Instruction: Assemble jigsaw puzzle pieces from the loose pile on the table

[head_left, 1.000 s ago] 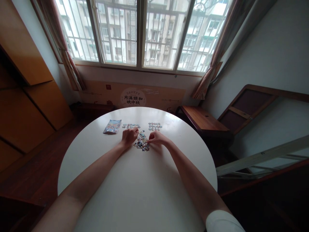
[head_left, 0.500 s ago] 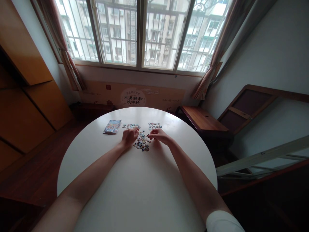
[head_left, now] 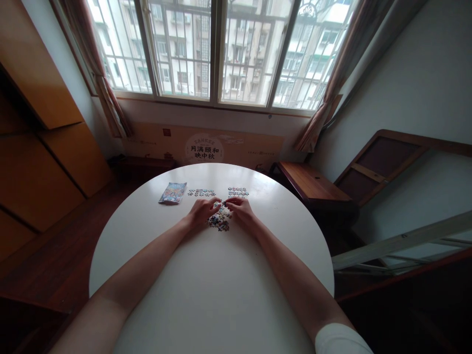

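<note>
A small heap of loose jigsaw pieces (head_left: 218, 222) lies on the round white table (head_left: 210, 290). My left hand (head_left: 202, 210) and my right hand (head_left: 239, 207) meet just above the heap, fingertips pinched together on small puzzle pieces between them. Two joined strips of pieces lie farther back, one on the left (head_left: 201, 192) and one on the right (head_left: 238, 191). A printed picture card (head_left: 172, 192) lies to the left of them.
A wooden bench (head_left: 309, 182) stands beyond the table at the right, beside a leaning wooden frame (head_left: 383, 157). Wooden cabinets (head_left: 44, 147) line the left wall. A barred window (head_left: 217, 49) and a low printed board (head_left: 204, 146) are at the back.
My right hand has lifted from the right side of the heap and moved back and left. My left hand shifted right, so the fingertips of both now meet over the heap.
</note>
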`<state>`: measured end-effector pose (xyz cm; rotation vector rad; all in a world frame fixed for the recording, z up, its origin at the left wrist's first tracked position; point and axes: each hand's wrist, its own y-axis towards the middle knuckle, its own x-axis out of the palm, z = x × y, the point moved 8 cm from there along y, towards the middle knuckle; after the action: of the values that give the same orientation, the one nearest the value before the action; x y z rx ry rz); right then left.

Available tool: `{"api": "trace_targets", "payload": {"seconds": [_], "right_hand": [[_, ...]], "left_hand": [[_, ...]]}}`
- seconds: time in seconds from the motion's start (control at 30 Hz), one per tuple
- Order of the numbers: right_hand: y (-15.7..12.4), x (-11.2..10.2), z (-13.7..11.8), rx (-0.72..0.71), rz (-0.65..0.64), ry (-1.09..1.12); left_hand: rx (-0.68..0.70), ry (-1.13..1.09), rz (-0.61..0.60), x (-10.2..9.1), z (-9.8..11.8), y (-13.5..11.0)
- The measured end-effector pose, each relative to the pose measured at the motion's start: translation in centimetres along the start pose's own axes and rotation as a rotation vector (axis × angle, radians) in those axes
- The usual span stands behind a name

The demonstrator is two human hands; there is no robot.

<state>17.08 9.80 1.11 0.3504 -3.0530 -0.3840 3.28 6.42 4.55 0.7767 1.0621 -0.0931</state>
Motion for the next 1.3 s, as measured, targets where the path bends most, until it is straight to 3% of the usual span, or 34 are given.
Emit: {"api": "trace_targets", "payload": {"seconds": [0.83,1.03,1.3], "right_hand": [[-0.1,0.3,-0.3,-0.090,0.028,-0.112],[-0.2,0.2,-0.4,-0.100,0.038,-0.145],[-0.4,-0.2,-0.8,-0.144,0.097,-0.284]], "left_hand": [[0.146,0.061,0.044,0.6,-0.1,-0.5],[0.123,0.036,0.047,0.9,-0.5,-0.5],[-0.016,-0.076,0.058,0.0,-1.2,-0.1]]}}
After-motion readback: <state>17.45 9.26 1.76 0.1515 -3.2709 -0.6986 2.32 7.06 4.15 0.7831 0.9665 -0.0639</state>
